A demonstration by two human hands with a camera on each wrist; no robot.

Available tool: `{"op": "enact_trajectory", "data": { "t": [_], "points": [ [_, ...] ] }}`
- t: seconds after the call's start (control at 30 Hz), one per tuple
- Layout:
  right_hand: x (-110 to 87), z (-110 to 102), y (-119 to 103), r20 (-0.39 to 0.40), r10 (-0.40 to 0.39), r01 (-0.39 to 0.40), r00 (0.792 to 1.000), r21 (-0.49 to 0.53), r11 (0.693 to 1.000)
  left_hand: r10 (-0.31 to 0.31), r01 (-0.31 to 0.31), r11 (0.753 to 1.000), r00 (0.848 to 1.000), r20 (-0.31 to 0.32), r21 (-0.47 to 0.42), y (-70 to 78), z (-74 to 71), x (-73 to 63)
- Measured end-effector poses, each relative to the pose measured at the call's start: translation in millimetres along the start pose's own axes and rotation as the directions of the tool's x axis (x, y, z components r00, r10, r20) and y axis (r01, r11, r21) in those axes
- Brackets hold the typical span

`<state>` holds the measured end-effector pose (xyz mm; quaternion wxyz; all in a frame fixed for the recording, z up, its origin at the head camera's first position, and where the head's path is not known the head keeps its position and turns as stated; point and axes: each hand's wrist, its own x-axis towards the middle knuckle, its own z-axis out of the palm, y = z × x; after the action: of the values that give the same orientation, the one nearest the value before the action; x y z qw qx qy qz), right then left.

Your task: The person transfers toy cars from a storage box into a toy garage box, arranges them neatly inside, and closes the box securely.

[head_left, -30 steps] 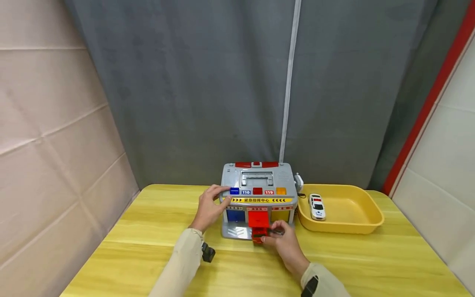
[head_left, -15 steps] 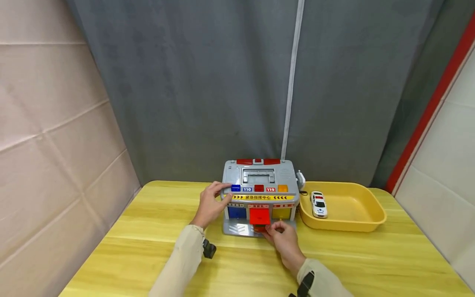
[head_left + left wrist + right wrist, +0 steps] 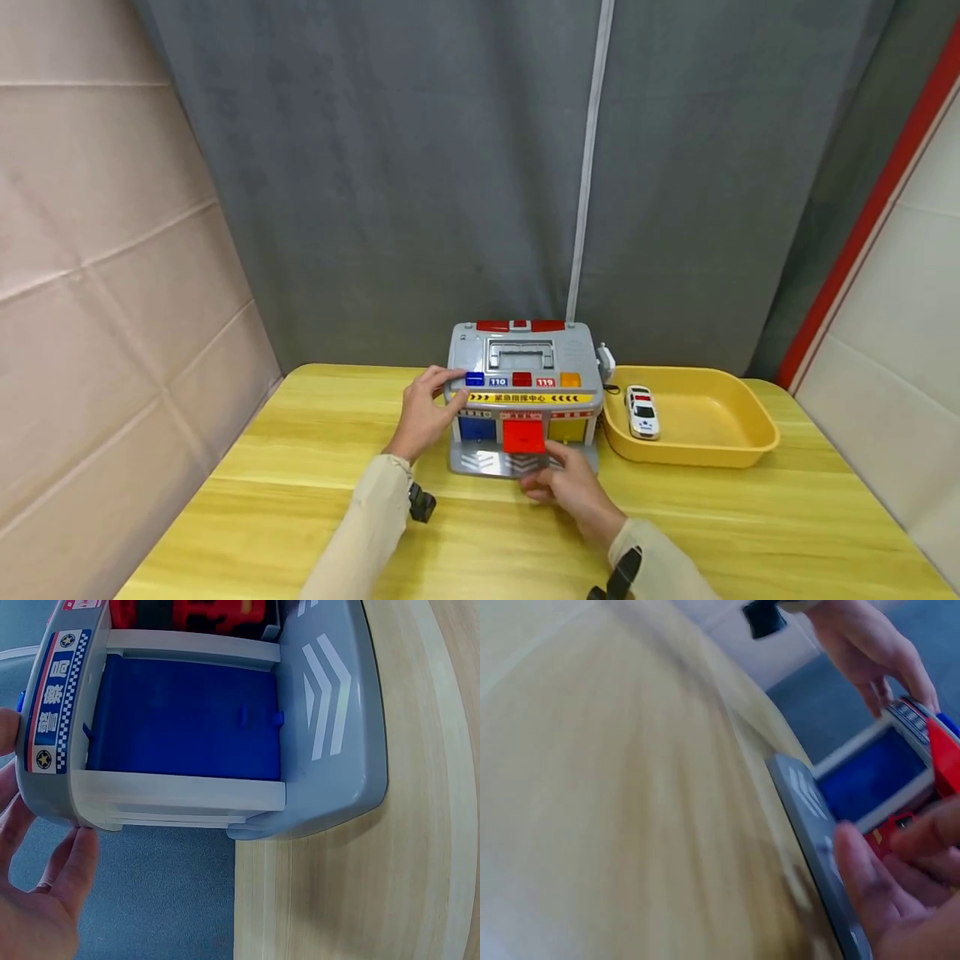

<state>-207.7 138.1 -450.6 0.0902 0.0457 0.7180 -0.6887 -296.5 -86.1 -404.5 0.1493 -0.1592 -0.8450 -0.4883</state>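
A grey toy emergency station (image 3: 577, 354) has a blue door (image 3: 477, 429), a raised red door (image 3: 523, 437) and a yellow door (image 3: 567, 430). My left hand (image 3: 422, 414) grips the left end of its roof, thumb and fingers at the corner in the left wrist view. Inside the middle bay sits a red toy car (image 3: 217, 613), also visible in the right wrist view beyond the fingers. My right hand (image 3: 573, 487) is in front of that bay, its index finger close to the red door's lower right corner. Thumb and index finger are apart, with nothing between them.
To the right of the station stands a yellow tray (image 3: 720, 417), with a white toy police car (image 3: 642, 412) at its left side. A grey curtain (image 3: 412, 183) hangs behind the wooden table (image 3: 315, 467).
The red car has gone from the front ramp into the middle bay, under the raised red door. My right hand has let go of it. The left hand keeps its hold.
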Motion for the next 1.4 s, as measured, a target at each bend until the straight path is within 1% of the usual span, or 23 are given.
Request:
{"op": "enact_trajectory", "data": {
  "t": [0.07, 0.17, 0.37, 0.43, 0.53, 0.67, 0.73, 0.8, 0.87, 0.9, 0.93, 0.97, 1.0, 1.03, 1.07, 1.13, 1.17, 1.23, 1.27, 1.3, 1.33, 1.37, 1.4],
  "points": [
    [0.9, -4.9, -0.3, 0.065, -0.021, 0.021, 0.998, -0.011, 1.0, 0.004, -0.004, 1.0, 1.0, 0.002, -0.007, -0.4, 0.3, 0.3],
    [1.7, -11.6, -1.7, 0.124, -0.041, 0.046, 0.991, -0.042, 0.998, 0.0, 0.0, 1.0, 1.0, 0.016, -0.01, -0.6, 0.8, 0.4],
    [6.0, -13.3, -6.2, 0.173, -0.043, 0.059, 0.984, -0.089, 0.994, -0.009, 0.009, 1.0, 1.0, 0.005, 0.007, -0.6, -3.2, 0.1],
    [6.8, -12.6, -6.6, 0.178, -0.03, 0.053, 0.984, -0.126, 0.991, -0.008, 0.008, 1.0, 1.0, 0.005, 0.004, -0.9, -3.7, 0.2],
    [5.5, -15.2, -6.8, 0.167, -0.014, 0.043, 0.986, -0.174, 0.984, -0.003, 0.003, 1.0, 1.0, 0.013, -0.003, -1.2, -2.4, 0.5],
    [0.2, -22.3, -9.5, 0.149, -0.036, 0.068, 0.988, -0.22, 0.973, -0.004, 0.004, 1.0, 1.0, 0.011, 0.005, -0.7, -0.9, 0.1],
    [-2.8, -24.7, -12.1, 0.129, -0.066, 0.096, 0.989, -0.245, 0.965, -0.007, 0.007, 1.0, 1.0, 0.009, 0.007, -1.0, -0.9, -0.1],
    [-5.8, -27.1, -15.3, 0.096, -0.108, 0.131, 0.989, -0.284, 0.95, -0.006, 0.006, 1.0, 1.0, 0.007, 0.005, -1.5, -0.6, -0.2],
    [-8.7, -29.2, -19.4, 0.051, -0.178, 0.185, 0.983, -0.352, 0.917, -0.007, 0.007, 1.0, 1.0, 0.008, 0.003, -1.9, 0.0, -0.1],
    [-10.2, -30.2, -22.0, 0.032, -0.223, 0.217, 0.974, -0.394, 0.893, -0.009, 0.009, 1.0, 1.0, 0.011, 0.004, -2.1, 0.2, -0.2],
    [-11.5, -31.3, -24.6, 0.018, -0.273, 0.253, 0.962, -0.443, 0.86, -0.007, 0.007, 1.0, 1.0, 0.011, 0.008, -2.4, 0.4, -0.4],
    [-13.0, -32.4, -27.6, 0.008, -0.333, 0.294, 0.943, -0.491, 0.82, -0.007, 0.007, 1.0, 1.0, 0.012, 0.01, -2.4, 0.5, -0.6],
    [-14.1, -33.1, -30.8, -0.001, -0.398, 0.335, 0.918, -0.537, 0.774, -0.007, 0.007, 1.0, 1.0, 0.014, 0.013, -2.5, 0.6, -0.6],
    [-15.1, -34.1, -34.2, 0.0, -0.464, 0.378, 0.886, -0.58, 0.721, -0.01, 0.009, 1.0, 1.0, 0.016, 0.017, -2.1, 0.5, -0.8],
    [-15.8, -34.9, -37.8, 0.007, -0.531, 0.42, 0.848, -0.62, 0.663, -0.011, 0.011, 1.0, 1.0, 0.018, 0.017, -1.8, 0.3, -0.9],
    [-15.8, -35.6, -45.5, 0.043, -0.652, 0.497, 0.757, -0.686, 0.531, -0.008, 0.008, 1.0, 1.0, 0.013, 0.013, -0.8, -0.6, -1.0],
    [-14.7, -35.6, -49.6, 0.064, -0.698, 0.519, 0.713, -0.718, 0.465, -0.01, 0.01, 1.0, 1.0, 0.011, 0.009, -0.2, -1.1, -0.9],
    [-10.5, -35.4, -57.8, 0.113, -0.756, 0.532, 0.645, -0.777, 0.336, -0.009, 0.009, 1.0, 1.0, 0.008, 0.006, 0.3, -1.7, -0.3],
    [-7.6, -35.2, -61.8, 0.137, -0.769, 0.525, 0.625, -0.803, 0.283, -0.006, 0.006, 1.0, 1.0, 0.006, 0.003, 0.3, -1.9, 0.1],
    [-4.2, -35.1, -65.3, 0.159, -0.77, 0.511, 0.618, -0.826, 0.24, -0.004, 0.004, 1.0, 1.0, 0.005, 0.004, 0.3, -2.0, 0.3],
    [-0.5, -34.8, -68.3, 0.174, -0.761, 0.494, 0.625, -0.843, 0.213, -0.002, 0.002, 1.0, 1.0, 0.006, 0.004, 0.2, -2.0, 0.5],
    [3.2, -34.6, -70.6, 0.185, -0.745, 0.477, 0.64, -0.857, 0.197, -0.003, 0.003, 1.0, 1.0, 0.007, 0.004, -0.2, -2.0, 0.5],
    [6.8, -34.3, -72.1, 0.191, -0.726, 0.459, 0.66, -0.868, 0.189, -0.002, 0.002, 1.0, 1.0, 0.008, 0.005, -0.7, -1.9, 0.6]
  ]
}}
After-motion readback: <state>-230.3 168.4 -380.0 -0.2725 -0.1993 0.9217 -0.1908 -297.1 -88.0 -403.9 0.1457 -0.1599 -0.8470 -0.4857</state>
